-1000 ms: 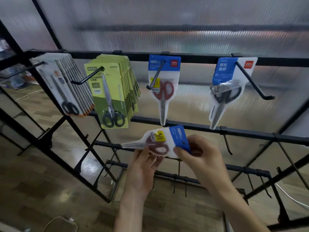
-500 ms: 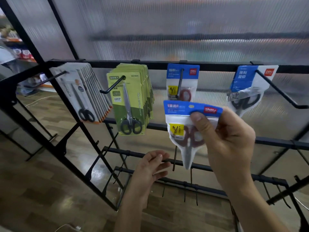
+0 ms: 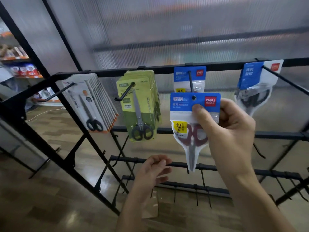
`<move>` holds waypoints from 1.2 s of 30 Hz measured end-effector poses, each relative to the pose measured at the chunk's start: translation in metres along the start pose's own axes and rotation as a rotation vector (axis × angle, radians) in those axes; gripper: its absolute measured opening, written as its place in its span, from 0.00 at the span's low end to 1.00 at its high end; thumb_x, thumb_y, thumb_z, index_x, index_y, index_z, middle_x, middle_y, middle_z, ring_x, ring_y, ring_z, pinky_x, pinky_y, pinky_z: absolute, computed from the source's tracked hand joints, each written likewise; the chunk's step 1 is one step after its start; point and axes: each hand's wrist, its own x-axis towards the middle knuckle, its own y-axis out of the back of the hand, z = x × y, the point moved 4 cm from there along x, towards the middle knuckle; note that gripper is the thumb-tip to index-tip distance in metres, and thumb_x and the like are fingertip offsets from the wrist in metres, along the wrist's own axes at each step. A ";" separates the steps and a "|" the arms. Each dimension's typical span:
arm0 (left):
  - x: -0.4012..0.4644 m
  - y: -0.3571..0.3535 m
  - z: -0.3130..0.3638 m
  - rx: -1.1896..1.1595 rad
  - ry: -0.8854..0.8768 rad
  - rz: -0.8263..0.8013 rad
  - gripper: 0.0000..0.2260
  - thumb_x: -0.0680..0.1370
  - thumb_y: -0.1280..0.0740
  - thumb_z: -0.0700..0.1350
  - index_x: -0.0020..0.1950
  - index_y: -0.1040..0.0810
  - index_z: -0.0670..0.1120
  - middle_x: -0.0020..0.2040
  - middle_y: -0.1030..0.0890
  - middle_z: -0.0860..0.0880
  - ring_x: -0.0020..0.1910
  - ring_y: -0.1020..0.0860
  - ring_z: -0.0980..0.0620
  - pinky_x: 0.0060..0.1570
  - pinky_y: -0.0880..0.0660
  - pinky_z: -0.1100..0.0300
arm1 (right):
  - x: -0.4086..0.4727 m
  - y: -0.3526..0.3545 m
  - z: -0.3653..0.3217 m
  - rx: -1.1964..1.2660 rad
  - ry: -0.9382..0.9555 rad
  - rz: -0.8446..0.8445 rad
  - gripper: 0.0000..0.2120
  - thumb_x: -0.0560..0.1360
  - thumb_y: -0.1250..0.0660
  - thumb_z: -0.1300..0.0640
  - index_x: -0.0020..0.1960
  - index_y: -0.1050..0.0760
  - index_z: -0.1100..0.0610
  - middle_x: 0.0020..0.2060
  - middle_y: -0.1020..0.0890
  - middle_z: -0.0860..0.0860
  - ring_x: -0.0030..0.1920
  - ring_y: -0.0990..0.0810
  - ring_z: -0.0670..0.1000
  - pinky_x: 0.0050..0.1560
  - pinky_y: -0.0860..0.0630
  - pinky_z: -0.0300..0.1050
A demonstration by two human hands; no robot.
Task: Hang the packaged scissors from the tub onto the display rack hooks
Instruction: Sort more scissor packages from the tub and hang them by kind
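Since half a second ago the red-handled scissors pack [image 3: 192,118] has come up and in toward the rack, so that the tip of the third hook [image 3: 190,81] now shows through the hole in its blue header, where before the pack was held lower, short of the hook. The left hand [image 3: 153,171] has stayed low in front of the lower rails, its grip released, fingers loosely curled around nothing. The right hand [image 3: 229,131] pinches the pack by the right part of its header, thumb on the front and fingers behind, with the pack upright and its point downward. From the left end of the display rack's top rail [image 3: 163,69]: a thick row of white-carded scissors [image 3: 90,104] fills the first hook, a stack of green-carded scissors [image 3: 140,106] fills the second, and one blue-headed pack [image 3: 189,77] already hangs at the back of the third hook, partly hidden by the pack in hand. Toward the right end another blue-headed pack [image 3: 255,84], with dark handles, hangs tilted on the fourth hook. Bare pegs line the lower rails, and frosted ribbed panels stand behind the rack.
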 end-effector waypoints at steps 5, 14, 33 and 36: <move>0.006 -0.007 0.001 0.078 0.043 -0.059 0.08 0.86 0.35 0.41 0.63 0.19 0.45 0.55 0.11 0.52 0.55 0.13 0.49 0.50 0.17 0.57 | 0.016 -0.006 0.017 -0.013 -0.116 0.062 0.07 0.77 0.25 0.55 0.53 0.20 0.55 0.42 0.13 0.55 0.42 0.13 0.60 0.43 0.16 0.57; 0.005 -0.007 -0.004 0.100 0.051 -0.119 0.08 0.86 0.35 0.41 0.64 0.19 0.46 0.56 0.11 0.52 0.56 0.13 0.50 0.51 0.18 0.57 | 0.076 -0.015 0.068 -0.048 -0.283 0.254 0.19 0.73 0.22 0.47 0.55 0.26 0.54 0.44 0.21 0.47 0.38 0.19 0.40 0.40 0.24 0.32; -0.013 0.008 -0.016 0.050 -0.012 -0.128 0.10 0.84 0.33 0.43 0.64 0.19 0.46 0.58 0.12 0.49 0.57 0.14 0.47 0.54 0.18 0.55 | 0.043 0.002 0.088 -0.615 -0.212 0.072 0.35 0.74 0.29 0.34 0.72 0.35 0.53 0.63 0.30 0.50 0.60 0.27 0.50 0.58 0.26 0.47; -0.015 0.010 -0.017 0.142 -0.056 -0.079 0.08 0.84 0.32 0.43 0.63 0.18 0.49 0.58 0.12 0.51 0.56 0.14 0.51 0.55 0.18 0.54 | 0.005 0.013 0.094 -0.774 -0.225 -0.100 0.29 0.78 0.31 0.38 0.73 0.34 0.50 0.66 0.32 0.49 0.65 0.29 0.50 0.63 0.27 0.47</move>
